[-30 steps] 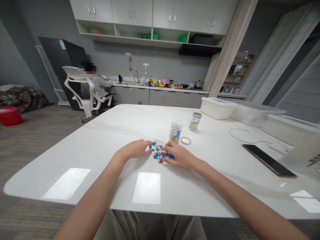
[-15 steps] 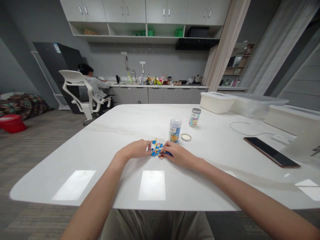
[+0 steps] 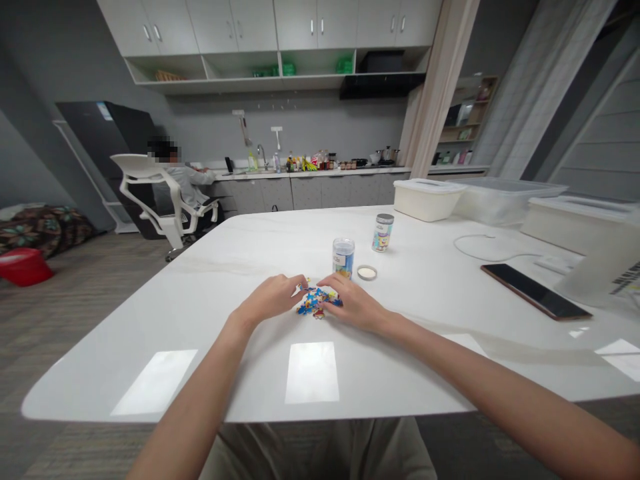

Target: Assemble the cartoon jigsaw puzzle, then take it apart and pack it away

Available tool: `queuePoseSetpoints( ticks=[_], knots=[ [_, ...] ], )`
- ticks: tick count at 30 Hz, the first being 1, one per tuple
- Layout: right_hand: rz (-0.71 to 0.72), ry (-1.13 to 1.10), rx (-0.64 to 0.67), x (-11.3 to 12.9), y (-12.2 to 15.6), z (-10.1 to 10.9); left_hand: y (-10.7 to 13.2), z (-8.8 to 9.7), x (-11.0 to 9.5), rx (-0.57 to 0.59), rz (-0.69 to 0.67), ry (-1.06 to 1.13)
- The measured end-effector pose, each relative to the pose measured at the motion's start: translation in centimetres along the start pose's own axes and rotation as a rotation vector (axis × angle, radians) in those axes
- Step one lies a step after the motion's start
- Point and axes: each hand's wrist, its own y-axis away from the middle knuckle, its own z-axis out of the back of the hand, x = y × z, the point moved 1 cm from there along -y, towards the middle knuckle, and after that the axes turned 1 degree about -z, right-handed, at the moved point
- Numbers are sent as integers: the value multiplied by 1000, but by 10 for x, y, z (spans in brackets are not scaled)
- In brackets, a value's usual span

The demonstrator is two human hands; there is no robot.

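A small pile of colourful jigsaw puzzle pieces (image 3: 311,305), mostly blue with yellow and red, lies on the white table (image 3: 200,303). At its left edge is my left hand (image 3: 273,297), thumb and index finger curved and apart, with pieces close to the fingertips. From the right my right hand (image 3: 354,304) reaches over the pile, fingers apart and touching pieces. Just behind the right hand an uncapped clear jar (image 3: 343,257) with a blue label stands upright. Its lower part is partly hidden by that hand. A round silver-rimmed lid (image 3: 367,273) lies beside the jar.
A second, capped jar (image 3: 383,233) stands farther back. To the right lie a phone (image 3: 535,291) and a white cable (image 3: 480,257). Plastic storage boxes (image 3: 429,200) line the far right side. Across the room a person (image 3: 187,183) sits in a white chair (image 3: 145,180).
The head view has shifted slightly. Both hands have stayed at the pile, their fingers opening wider around it, and the pieces between them are gathered closer together.
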Motion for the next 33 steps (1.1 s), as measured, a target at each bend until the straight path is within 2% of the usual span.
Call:
queuePoseSetpoints(
  ticks=[6,8,12,15,20,25,27,30,33],
  knots=[
    [1,-78,-110,4,-4,3,-2,0,-9,-32,-45,-14],
    [18,-36,-225,5,-7,14,-2,0,-8,-19,-29,-10],
    [-47,88,-568,-1,-19,46,1,0,1,60,34,-17],
    [-107,150,-623,-13,-30,59,5,1,4,146,63,8],
    [-189,156,-512,-27,-33,55,8,4,-2,209,37,50],
    [-85,117,-437,-12,-19,41,6,2,-1,203,39,46],
    [-19,117,-311,-5,-12,30,7,2,3,185,37,64],
    [78,111,-40,0,-5,10,8,2,10,199,30,116],
    [101,104,106,2,0,-4,9,2,14,255,47,175]
  ],
)
